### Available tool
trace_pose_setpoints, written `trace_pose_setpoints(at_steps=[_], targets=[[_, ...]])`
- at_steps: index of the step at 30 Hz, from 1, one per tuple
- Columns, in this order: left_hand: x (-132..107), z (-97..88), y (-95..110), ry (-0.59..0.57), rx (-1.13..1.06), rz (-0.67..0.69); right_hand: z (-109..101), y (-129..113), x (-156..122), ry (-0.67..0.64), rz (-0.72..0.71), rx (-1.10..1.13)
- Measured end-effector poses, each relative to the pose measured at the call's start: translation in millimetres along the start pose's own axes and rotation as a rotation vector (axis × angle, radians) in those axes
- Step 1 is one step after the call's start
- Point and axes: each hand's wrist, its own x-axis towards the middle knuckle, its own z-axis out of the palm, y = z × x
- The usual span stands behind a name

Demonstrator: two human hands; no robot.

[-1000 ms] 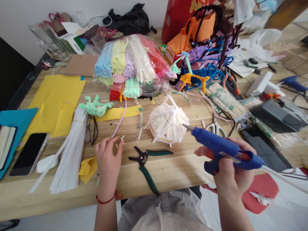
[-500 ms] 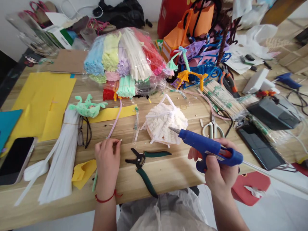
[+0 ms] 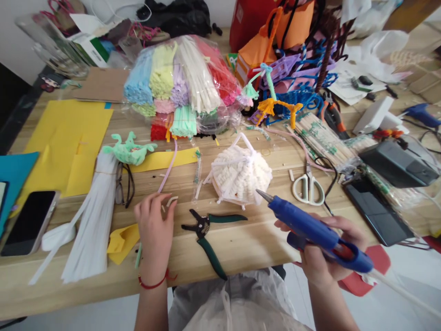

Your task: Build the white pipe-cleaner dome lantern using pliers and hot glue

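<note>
My right hand (image 3: pixel 324 257) grips a blue glue gun (image 3: pixel 310 227) by its handle over the table's front edge. Its metal tip points left and up at a white fluffy pipe-cleaner ball (image 3: pixel 241 174). My left hand (image 3: pixel 155 230) rests on the wooden table (image 3: pixel 241 243), fingers curled and pinching at a small pale stick piece (image 3: pixel 171 201). A thin green stick (image 3: pixel 138 256) lies under that hand. Green-handled pliers (image 3: pixel 206 236) lie open between my hands.
Bagged pipe cleaners in many colours (image 3: pixel 182 87) sit at the middle back. A white pipe-cleaner bundle (image 3: pixel 93 220), phone (image 3: pixel 29 223), yellow paper (image 3: pixel 65 142) and glasses (image 3: pixel 124 184) lie left. Scissors (image 3: pixel 308 187), skewers (image 3: pixel 320 138) and black boxes (image 3: pixel 396 163) lie right.
The glue gun tilted, its nozzle rising and its rear dropping lower right. My left hand shifted slightly on the table around the small stick pieces.
</note>
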Motion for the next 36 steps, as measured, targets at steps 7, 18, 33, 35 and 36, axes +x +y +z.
trace_pose_setpoints(at_steps=[7,18,33,35,36], targets=[[-14,-13.3,4,0.005,-0.008,-0.043,-29,30,-4,0.005,-0.153,-0.433],[-5,8.3,1,-0.098,-0.017,-0.039,-53,84,-3,-0.283,0.079,-0.954],[-14,-4.2,16,0.092,-0.621,-0.346,-46,39,18,-0.405,-0.033,-0.961],[-16,-4.5,18,0.1,-0.651,-0.367,-13,15,4,-0.388,-0.056,-0.833],[-16,-4.5,19,0.1,-0.667,-0.375,5,5,-6,-0.459,-0.072,-0.739]])
